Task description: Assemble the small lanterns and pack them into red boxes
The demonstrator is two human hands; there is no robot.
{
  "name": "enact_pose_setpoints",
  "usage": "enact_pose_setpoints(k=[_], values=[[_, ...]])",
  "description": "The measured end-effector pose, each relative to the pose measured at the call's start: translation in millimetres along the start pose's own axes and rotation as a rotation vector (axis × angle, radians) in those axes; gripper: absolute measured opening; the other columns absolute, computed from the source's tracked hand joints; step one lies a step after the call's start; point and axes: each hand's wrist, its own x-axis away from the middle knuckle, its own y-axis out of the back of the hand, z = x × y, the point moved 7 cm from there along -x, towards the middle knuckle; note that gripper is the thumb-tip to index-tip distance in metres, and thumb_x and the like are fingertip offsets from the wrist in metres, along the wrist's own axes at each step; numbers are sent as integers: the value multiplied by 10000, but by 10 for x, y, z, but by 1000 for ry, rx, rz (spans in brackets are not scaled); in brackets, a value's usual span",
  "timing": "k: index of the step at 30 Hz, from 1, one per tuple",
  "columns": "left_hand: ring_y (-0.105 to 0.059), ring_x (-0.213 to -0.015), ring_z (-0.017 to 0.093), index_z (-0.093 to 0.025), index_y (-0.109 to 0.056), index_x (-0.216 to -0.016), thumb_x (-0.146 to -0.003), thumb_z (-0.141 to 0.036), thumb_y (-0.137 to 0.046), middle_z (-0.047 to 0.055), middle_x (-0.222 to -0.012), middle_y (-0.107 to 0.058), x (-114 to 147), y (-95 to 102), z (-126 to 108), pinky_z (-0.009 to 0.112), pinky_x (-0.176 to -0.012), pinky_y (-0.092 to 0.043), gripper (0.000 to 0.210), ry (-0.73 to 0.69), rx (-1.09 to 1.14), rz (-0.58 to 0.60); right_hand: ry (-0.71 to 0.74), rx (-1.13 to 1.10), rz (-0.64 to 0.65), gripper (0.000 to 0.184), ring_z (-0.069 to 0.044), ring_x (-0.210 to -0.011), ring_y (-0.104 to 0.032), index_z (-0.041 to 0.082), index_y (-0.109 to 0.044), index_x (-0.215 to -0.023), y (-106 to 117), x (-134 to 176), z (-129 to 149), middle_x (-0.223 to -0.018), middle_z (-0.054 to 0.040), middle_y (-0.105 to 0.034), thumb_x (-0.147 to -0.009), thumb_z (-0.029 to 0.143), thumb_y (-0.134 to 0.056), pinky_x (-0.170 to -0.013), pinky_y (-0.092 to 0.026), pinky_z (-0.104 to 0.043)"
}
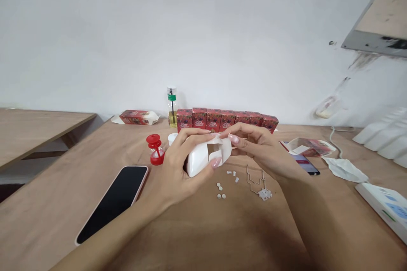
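Observation:
My left hand [182, 163] wraps round a small white carton [197, 160] held above the middle of the table, its thumb along the near side. The end facing right stands open, with white flaps folded out and a dark hollow showing. At that end, the fingers and thumb of my right hand [254, 142] are closed on the raised flap [226, 149]. Beneath my hands lie several round button-like discs [219, 187], small white plastic pieces [234, 174] and bent metal wires [254, 184] beside a little pile of clear bits [265, 194].
Upright red boxes [213, 118] line the back, next to a bottle of yellow liquid [172, 108]. A flattened red carton [135, 116], red hourglass-shaped item [155, 149] and black-screened phone [116, 199] are left. Another phone [305, 164], crumpled paper [345, 170] and white device [383, 207] are right.

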Motion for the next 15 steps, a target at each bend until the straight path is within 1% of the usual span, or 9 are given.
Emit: enact_pose_setpoints(k=[2, 4, 6, 8, 9, 11, 12, 13, 15], values=[[-530, -1104, 238, -296, -533, -1175, -815, -237, -625, 59, -1145, -585, -1, 26, -39, 414, -924, -441, 376, -55, 4, -30, 13, -12, -25, 160, -124, -841, -640, 225, -644, -940, 9, -5, -8, -974, -22, -680, -859, 357, -600, -789, -549, -305], [-539, -1087, 228, -287, -517, -1174, -804, -224, -639, 54, -1134, -588, -1, 49, -53, 400, -915, -447, 395, -75, 4, -57, 30, 52, -33, 164, -138, -861, -638, 225, -630, -909, 2, -1, 10, -985, -27, -677, -872, 376, -576, -787, -542, -317], [-561, -1028, 217, -273, -509, -1149, -784, -232, -661, 44, -1089, -600, -3, 56, -43, 380, -876, -459, 398, -67, -14, -66, 82, 238, -57, 191, -176, -984, -618, 218, -631, -829, -11, 16, 79, -1039, -43, -662, -889, 377, -543, -824, -523, -333], [-579, -950, 205, -261, -496, -1127, -767, -252, -677, 36, -1035, -609, -6, 41, -21, 354, -809, -471, 404, -48, -52, -51, 155, 504, -95, 250, -219, -1143, -548, 210, -634, -734, -37, 51, 176, -1122, -58, -633, -903, 348, -514, -886, -489, -356], [-582, -921, 202, -256, -490, -1121, -759, -260, -682, 33, -1016, -611, -7, 30, -16, 344, -781, -471, 410, -48, -73, -40, 184, 631, -104, 265, -234, -1187, -519, 211, -643, -720, -60, 72, 218, -1169, -61, -614, -909, 329, -500, -908, -474, -369], [-582, -905, 202, -249, -484, -1105, -752, -264, -686, 32, -996, -611, -7, 19, -16, 339, -762, -465, 407, -57, -104, -35, 213, 820, -92, 255, -250, -1177, -532, 224, -676, -782, -111, 113, 266, -1253, -66, -574, -918, 295, -472, -911, -467, -393], [-580, -916, 206, -247, -485, -1093, -751, -262, -687, 34, -995, -610, -7, 17, -24, 342, -770, -462, 398, -67, -111, -35, 221, 876, -78, 252, -255, -1155, -550, 230, -687, -829, -132, 133, 278, -1281, -71, -559, -922, 284, -460, -904, -470, -404], [-576, -933, 210, -245, -488, -1080, -750, -258, -688, 35, -999, -607, -7, 18, -35, 344, -782, -459, 386, -79, -110, -37, 232, 911, -65, 256, -260, -1149, -555, 231, -693, -862, -149, 152, 290, -1297, -77, -551, -925, 276, -450, -903, -471, -411], [-566, -963, 213, -243, -493, -1057, -751, -250, -687, 35, -1008, -598, -9, 26, -52, 343, -800, -454, 362, -86, -103, -40, 281, 936, -35, 272, -267, -1187, -527, 227, -702, -867, -183, 193, 323, -1306, -82, -550, -928, 270, -441, -924, -464, -418]])
